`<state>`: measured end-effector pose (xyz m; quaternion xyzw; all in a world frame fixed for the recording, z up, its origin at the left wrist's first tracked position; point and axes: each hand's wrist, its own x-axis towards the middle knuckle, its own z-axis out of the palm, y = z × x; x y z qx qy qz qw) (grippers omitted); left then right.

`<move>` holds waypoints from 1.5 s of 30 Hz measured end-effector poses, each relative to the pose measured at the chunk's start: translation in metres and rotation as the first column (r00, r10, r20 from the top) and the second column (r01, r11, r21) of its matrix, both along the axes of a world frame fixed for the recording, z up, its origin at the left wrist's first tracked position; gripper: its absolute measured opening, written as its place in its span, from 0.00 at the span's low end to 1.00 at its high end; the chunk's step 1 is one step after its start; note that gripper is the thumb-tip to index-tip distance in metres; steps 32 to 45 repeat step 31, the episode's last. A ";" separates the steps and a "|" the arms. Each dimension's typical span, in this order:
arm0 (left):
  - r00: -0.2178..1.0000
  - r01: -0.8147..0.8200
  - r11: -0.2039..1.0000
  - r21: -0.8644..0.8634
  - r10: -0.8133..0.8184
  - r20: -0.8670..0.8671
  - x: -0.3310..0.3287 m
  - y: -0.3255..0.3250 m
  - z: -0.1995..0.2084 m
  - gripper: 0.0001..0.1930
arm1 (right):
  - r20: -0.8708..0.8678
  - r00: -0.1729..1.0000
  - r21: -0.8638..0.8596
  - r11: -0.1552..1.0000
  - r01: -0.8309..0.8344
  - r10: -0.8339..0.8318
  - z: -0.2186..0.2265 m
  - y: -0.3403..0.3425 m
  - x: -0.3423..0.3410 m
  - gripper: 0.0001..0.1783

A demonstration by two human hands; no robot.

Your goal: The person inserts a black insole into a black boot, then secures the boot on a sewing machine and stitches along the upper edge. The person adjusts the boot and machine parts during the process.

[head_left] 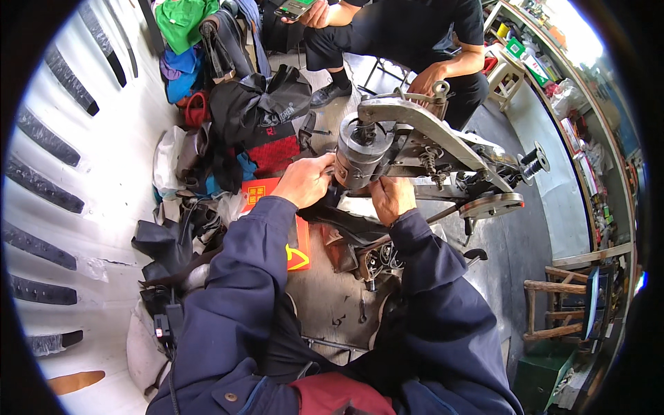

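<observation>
A metal hand-crank shoe-patching machine (415,135) stands in front of me, its round head (363,153) between my hands. My left hand (304,181) is closed, thumb and fingers pinched together against the head's left side; what they grip is too small to make out. On the other side, my right hand (393,198) is curled in under the head, its fingertips partly hidden behind the metal. Below the head, between the two hands, hangs a piece of black material (346,220); I cannot tell whether either hand grips it.
Across from me sits a person in black, one hand holding a phone (294,8). Bags and clothes, among them a black bag (259,104), pile up at left. The machine's handwheel (491,205) juts out right. A wooden stool (560,304) and shelves line the right side.
</observation>
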<state>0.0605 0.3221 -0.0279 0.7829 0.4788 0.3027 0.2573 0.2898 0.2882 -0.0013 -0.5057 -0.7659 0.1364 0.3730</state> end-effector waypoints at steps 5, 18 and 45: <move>0.765 0.421 0.819 -0.391 -0.089 0.639 0.001 0.008 -0.005 0.20 | -0.058 0.998 -0.020 1.000 0.001 -0.002 -0.010 0.004 -0.003 0.13; 0.747 0.487 0.735 -0.472 -0.071 0.661 -0.023 0.000 -0.012 0.26 | 0.057 0.998 -0.038 0.999 0.005 -0.002 -0.005 -0.003 0.009 0.16; 0.923 0.199 0.889 -0.412 -0.029 0.383 -0.022 -0.026 -0.008 0.22 | 0.017 0.987 -0.014 0.987 -0.159 0.159 0.002 -0.012 0.002 0.09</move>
